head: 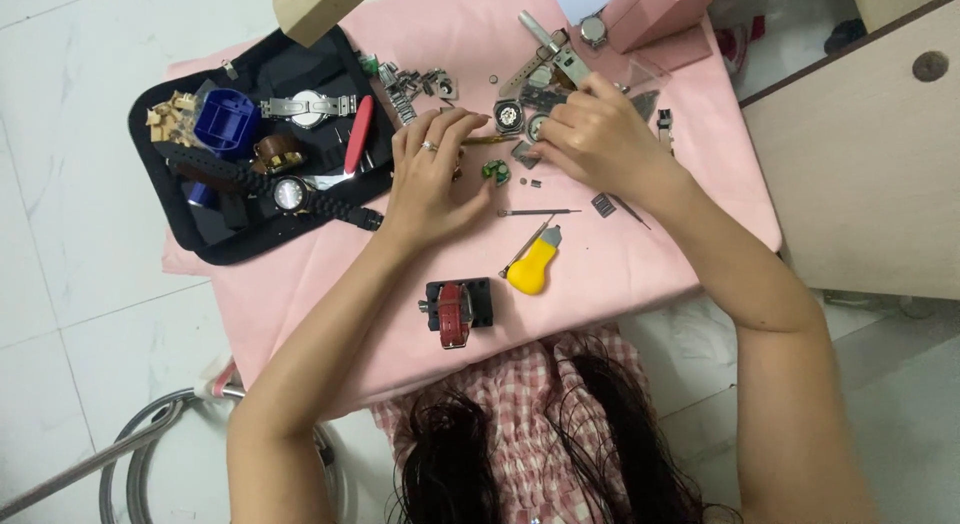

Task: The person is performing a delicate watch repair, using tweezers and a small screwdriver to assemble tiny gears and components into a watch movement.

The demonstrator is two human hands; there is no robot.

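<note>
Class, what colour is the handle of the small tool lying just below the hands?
Yellow handle, head view.

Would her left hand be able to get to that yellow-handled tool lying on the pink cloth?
Probably yes. The left hand rests on the pink cloth not far from the yellow-handled tool, and only bare cloth and a thin metal rod lie between them. Nothing covers the tool.
</note>
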